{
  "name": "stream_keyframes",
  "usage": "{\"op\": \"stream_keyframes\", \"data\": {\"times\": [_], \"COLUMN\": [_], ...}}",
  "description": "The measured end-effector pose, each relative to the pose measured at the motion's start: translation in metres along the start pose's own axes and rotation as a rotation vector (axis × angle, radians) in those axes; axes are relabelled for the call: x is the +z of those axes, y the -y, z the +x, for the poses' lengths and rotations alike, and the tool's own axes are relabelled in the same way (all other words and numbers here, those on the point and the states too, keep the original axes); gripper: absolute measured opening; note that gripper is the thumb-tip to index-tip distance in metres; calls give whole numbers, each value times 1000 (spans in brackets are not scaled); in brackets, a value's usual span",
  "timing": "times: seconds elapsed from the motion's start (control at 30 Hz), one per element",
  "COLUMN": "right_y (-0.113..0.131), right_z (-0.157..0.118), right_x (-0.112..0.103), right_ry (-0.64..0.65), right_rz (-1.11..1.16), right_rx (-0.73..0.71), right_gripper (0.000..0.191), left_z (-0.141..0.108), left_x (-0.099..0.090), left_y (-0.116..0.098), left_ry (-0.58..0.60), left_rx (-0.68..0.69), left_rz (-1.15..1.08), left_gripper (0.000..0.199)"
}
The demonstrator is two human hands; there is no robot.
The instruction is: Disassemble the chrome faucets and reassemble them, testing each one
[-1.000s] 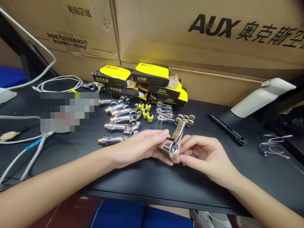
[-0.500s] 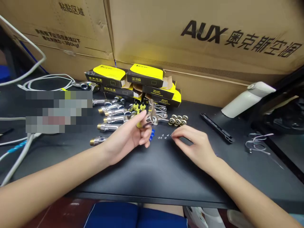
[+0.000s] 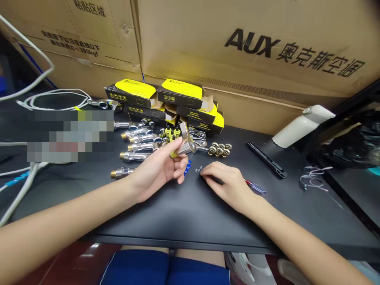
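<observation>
Leftward since the earlier frame, my right hand (image 3: 227,180) has shifted to the tiny metal pieces (image 3: 196,170), baring more of a screwdriver (image 3: 255,187). I've the chrome lever (image 3: 187,145) gripped in my left hand (image 3: 160,168) above the table (image 3: 178,221), presumably freeing the right. Those right fingertips are narrowed; I can't tell whether they hold anything. Left fingers partly hide blue parts (image 3: 188,167); 6 brass rings (image 3: 219,150) sit beyond.

A workshop-like assembly spot is indicated by chrome fittings (image 3: 135,156) lined up near stacked boxes (image 3: 179,95) on a table (image 3: 190,221).
</observation>
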State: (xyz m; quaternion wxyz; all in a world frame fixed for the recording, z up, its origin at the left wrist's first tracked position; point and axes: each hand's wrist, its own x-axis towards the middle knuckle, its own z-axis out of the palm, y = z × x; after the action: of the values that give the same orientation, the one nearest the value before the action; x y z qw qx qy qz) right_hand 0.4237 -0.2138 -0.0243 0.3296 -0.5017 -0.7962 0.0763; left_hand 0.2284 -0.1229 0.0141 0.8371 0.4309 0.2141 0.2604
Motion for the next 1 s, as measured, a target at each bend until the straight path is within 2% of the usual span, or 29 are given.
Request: {"op": "stream_keyframes", "data": {"times": [0.2, 0.3, 0.4, 0.47, 0.53, 0.6, 0.67, 0.7, 0.83, 1.0], "right_y": [-2, 0, 5, 10, 13, 16, 19, 20, 22, 18], "right_z": [1, 1, 0, 1, 2, 3, 5, 5, 7, 7], "right_x": [-1, -3, -2, -1, -1, -2, -4, -5, -9, -10], "right_ry": [-15, -70, -197, -250, -203, -78, 37, 70, 56, -72], "right_rz": [48, 98, 200, 395, 705, 1018, 1218, 1263, 1264, 1200], "right_rx": [5, 27, 145, 271, 386, 486, 560, 591, 657, 653], "right_gripper": [18, 15, 8, 11, 26, 44, 55, 55, 32, 33], "left_z": [2, 2, 2, 0, -3, -6, -8, -8, -7, -6], "left_x": [-3, -3, -2, -1, 0, 0, -1, -2, -4, -5], "left_y": [3, 3, 5, 9, 12, 14, 13, 13, 11, 12], "left_ry": [2, 11, -24, -43, -29, 23, 70, 86, 82, -13], "left_rx": [17, 18, 66, 114, 181, 259, 323, 347, 416, 469], "left_rz": [9, 9, 96, 264, 507, 750, 912, 961, 1047, 1005], "left_gripper": [20, 17, 13, 18, 25, 29, 29, 30, 34, 29]}}
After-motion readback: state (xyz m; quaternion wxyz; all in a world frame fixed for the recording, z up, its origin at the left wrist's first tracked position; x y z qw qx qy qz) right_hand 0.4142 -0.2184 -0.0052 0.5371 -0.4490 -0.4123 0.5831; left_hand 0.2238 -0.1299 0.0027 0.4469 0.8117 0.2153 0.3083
